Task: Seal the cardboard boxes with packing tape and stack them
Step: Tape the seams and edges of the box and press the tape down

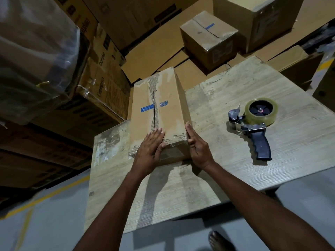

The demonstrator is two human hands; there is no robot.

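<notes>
Box [168, 98] points away on desk [235, 169]
Left grip [149, 151] spread flat on top, right grip [198, 147] flat against its side, nearer the tape gun [253, 126]

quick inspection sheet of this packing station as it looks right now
surface: wooden table, worn and scuffed, pale patches
job's things: long cardboard box lies on the table, flaps down, dark gap along the centre seam with torn old tape beside it, wrinkled clear tape at the near end; tape dispenser lies on its side to the right, apart from the box, clear roll loaded
clutter: nothing seen
grips: left hand flat on the box top at the near end; right hand flat against its right side
cables: nothing seen
surroundings: small box beyond the table; stacked cartons at left; grey floor with yellow lines
</notes>
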